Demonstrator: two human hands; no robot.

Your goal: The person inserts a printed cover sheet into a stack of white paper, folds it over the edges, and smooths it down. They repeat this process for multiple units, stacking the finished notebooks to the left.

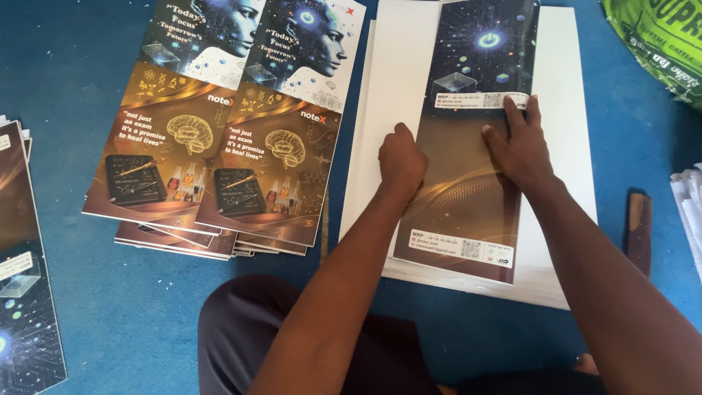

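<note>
From the head camera I look down at a blue floor mat (95, 292) with my legs folded at six o'clock. Both hands work on a long printed cover sheet (468, 168), brown and dark blue, which lies lengthwise on a stack of white paper (567, 110) at about one o'clock from the centre of the view.

My left hand (401, 162) is clenched into a loose fist, knuckles pressed down on the cover's left edge where it meets the white stack. My right hand (521, 146) lies flat and released on the cover, fingers (512, 110) spread and pointing toward twelve o'clock, fingertips touching the small white label strip on the sheet. Neither hand grips anything; both only press.

At ten o'clock sit two side-by-side piles of finished covers (219, 139), their printed faces up, overlapping slightly. At eight o'clock, by the left edge, lies another dark cover sheet (25, 292). At three o'clock a dark wooden block (640, 230) rests on the mat beside the white stack, and a green sack (662, 36) shows at two o'clock.
</note>
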